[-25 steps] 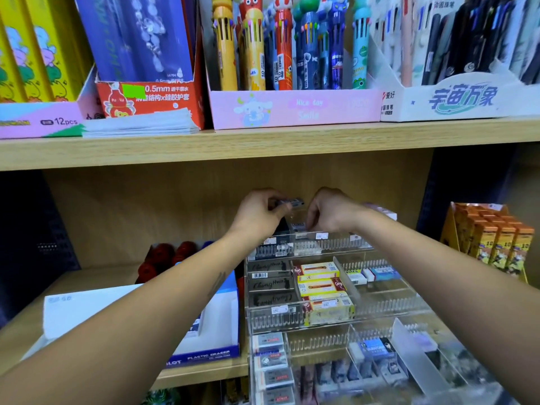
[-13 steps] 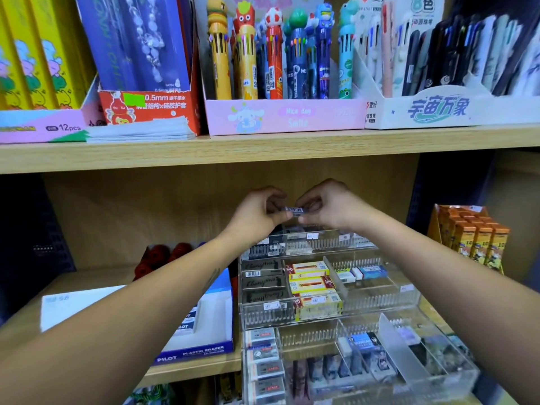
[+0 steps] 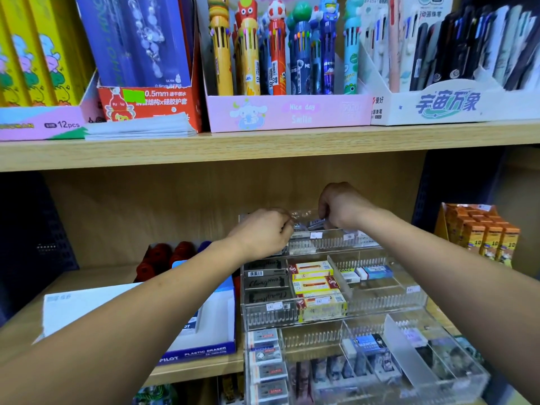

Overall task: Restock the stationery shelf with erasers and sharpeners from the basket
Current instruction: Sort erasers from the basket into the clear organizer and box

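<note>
Left hand (image 3: pixel 261 233) and right hand (image 3: pixel 339 206) curling fingers, pinching small barcoded wrapped eraser (image 3: pixel 315 222) over top tier of clear acrylic stepped organizer (image 3: pixel 333 244). Risk: crinkly wrap slipping, eraser dropping into wrong compartment.

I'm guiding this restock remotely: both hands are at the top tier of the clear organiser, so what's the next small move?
Probably lower the small packet into the top tier and release. The right hand pinches it just above that tier, and the left hand is curled at its other end.
</note>
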Action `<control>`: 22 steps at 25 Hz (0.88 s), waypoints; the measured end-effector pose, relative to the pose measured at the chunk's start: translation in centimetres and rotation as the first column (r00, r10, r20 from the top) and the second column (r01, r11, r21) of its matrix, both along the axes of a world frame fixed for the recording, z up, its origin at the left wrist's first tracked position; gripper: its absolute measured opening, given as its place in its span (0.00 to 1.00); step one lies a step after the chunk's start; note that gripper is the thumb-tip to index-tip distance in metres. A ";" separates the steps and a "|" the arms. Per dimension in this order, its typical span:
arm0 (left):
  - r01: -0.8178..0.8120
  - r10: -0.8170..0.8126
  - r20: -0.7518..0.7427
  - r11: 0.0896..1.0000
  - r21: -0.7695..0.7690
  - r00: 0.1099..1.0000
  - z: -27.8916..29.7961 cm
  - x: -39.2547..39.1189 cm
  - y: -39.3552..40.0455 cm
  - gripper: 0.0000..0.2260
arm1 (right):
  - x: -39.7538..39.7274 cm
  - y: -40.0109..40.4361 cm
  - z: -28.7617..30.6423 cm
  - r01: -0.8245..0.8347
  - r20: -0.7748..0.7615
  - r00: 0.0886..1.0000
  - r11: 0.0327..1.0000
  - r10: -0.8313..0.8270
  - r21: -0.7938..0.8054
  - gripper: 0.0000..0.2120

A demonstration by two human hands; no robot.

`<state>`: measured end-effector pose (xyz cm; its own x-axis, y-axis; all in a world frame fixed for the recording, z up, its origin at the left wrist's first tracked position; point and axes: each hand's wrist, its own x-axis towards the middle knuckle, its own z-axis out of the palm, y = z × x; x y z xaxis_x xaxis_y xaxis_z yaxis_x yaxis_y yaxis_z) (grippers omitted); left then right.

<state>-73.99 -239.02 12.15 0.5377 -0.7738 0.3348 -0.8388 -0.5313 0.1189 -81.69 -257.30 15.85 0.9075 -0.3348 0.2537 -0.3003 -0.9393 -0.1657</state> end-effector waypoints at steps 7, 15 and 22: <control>0.001 0.000 0.045 1.000 -0.014 0.999 -0.6 0.7 -0.2 0.22 | 1.7 -0.1 -0.9 0.027 -0.047 0.998 0.996 -0.031 -0.085 0.09; -0.005 0.017 0.183 0.998 -0.067 0.983 1.2 -1.8 1.4 0.15 | -2.7 2.5 1.0 -0.032 0.141 0.990 0.998 0.023 0.059 0.12; -0.090 0.121 0.097 0.955 -0.282 0.988 -2.5 -12.5 10.9 0.12 | -14.2 14.8 -4.3 -0.331 0.329 0.920 0.874 0.215 0.355 0.12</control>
<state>-86.50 -228.07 9.67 0.5580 -0.5833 0.5902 -0.7960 -0.5773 0.1820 -95.86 -242.47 11.55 0.8918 -0.2083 0.4015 0.0700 -0.8135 -0.5774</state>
